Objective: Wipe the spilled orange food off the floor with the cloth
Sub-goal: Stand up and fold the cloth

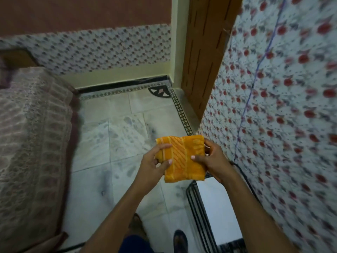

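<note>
Cloth: a folded orange cloth (pixel 184 157) with a paler stripe pattern, held in the air in front of the person, above the floor.
Left grip: the left hand (pixel 155 166) pinches the cloth's left edge, thumb on top, fingers curled behind.
Right grip: the right hand (pixel 212 159) clasps the right edge, thumb pressed on the face.
Floor: pale marbled tiles (pixel 113 136) with a patterned border.
Left side: a bed (pixel 31 128) with a patterned cover.
Right side: floral fabric (pixel 284 106).
</note>
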